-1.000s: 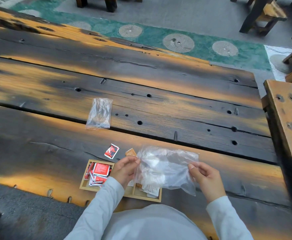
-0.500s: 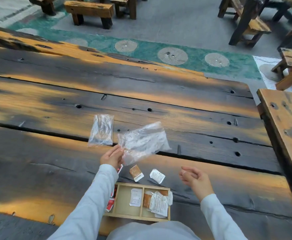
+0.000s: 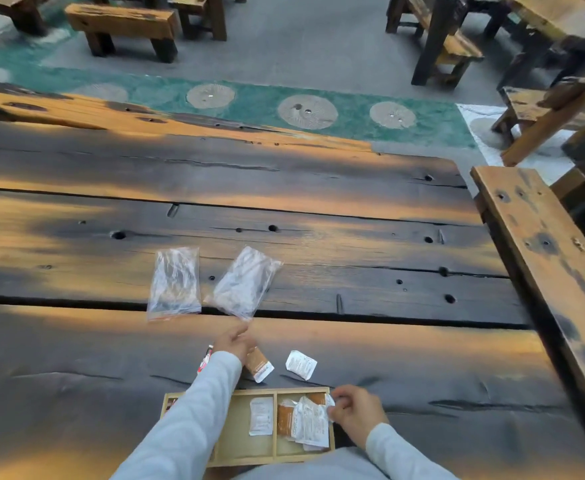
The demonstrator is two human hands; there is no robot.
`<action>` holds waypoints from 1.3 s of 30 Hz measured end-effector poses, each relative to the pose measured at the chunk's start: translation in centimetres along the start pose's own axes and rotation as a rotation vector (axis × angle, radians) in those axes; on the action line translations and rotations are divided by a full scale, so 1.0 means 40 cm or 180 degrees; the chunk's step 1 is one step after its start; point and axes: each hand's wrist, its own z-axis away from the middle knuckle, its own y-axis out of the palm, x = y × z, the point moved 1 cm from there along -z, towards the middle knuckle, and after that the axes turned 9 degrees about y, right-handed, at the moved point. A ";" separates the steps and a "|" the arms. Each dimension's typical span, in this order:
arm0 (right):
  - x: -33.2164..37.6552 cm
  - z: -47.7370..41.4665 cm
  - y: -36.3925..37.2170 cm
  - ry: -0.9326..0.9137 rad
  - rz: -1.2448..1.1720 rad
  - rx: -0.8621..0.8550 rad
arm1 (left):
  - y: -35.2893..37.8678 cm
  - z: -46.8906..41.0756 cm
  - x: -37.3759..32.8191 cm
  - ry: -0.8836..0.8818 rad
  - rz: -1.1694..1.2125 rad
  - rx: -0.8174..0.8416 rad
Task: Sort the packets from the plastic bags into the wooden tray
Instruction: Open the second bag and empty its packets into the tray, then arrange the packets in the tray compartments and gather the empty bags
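Right hand (image 3: 357, 410) pinches white packet (image 3: 319, 412); left sleeve (image 3: 187, 427) partly hides wooden tray (image 3: 284, 391).

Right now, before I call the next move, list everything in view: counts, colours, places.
plastic bags: 2, clear, flat side by side past the hands
brown packet: 1, brown and white, on the table past the tray
white packet: 1, white, on the table right of the brown one
red packet: 1, red and white, partly under the left sleeve
wooden tray: 1, pale, divided, near table edge
single packet: 1, white, middle compartment
packet pile: count unclear, white and brown, right compartment
table: 1, dark and orange planks
benches: several, dark wood, across the floor
left hand: near the right bag's corner, grip unclear
right hand: pinches the packet pile's edge
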 end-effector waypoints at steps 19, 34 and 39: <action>0.050 0.115 0.124 -0.0540 0.1116 -0.0257 | -0.113 0.351 0.234 0.0437 -0.0708 0.0440; 0.047 0.117 0.228 0.0199 0.0426 -0.0728 | -0.318 0.390 0.284 0.0118 -0.0522 0.0227; 0.053 0.132 0.231 -0.0081 0.0508 -0.1312 | -0.350 0.389 0.296 0.0147 -0.0795 0.0315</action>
